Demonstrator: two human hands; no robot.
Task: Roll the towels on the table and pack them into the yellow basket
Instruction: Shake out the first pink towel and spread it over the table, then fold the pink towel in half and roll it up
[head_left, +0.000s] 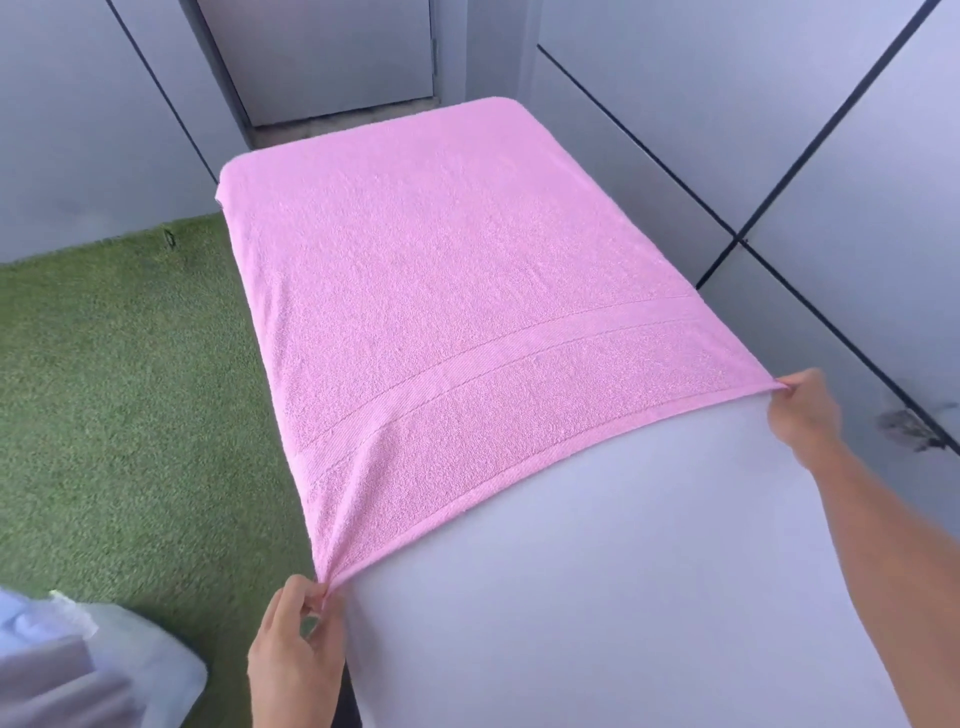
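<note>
— What did the hands have hold of?

— A corner each. The left hand (295, 642) pinched the near left corner of the pink towel (457, 291) between thumb and curled fingers, right at the table's edge. The right hand (802, 410) pinched the near right corner the same way, further up and out to the side. The hem between them was drawn tight, with little creases running up from the left pinch.

— And where did the towel lie from there?

— Straight away from the person. It was spread flat on the white table (623, 571), its long axis running from that near hem to the far end, where it seemed to fold over the table's edge. I couldn't tell how much hung down behind. A woven band crossed it just beyond the hem.

— So which way would a roll have to go?

— Forward, I'd say, away from the body, along the length. Both hands sat on the same short edge, so neither had to reach across. The left was closer to the body, so the hem ran at a slant in front of the person.

— Any sign of the basket?

— None that I could see. There was green turf (130, 389) on the floor to the left and grey wall panels (779, 130) to the right.
</note>
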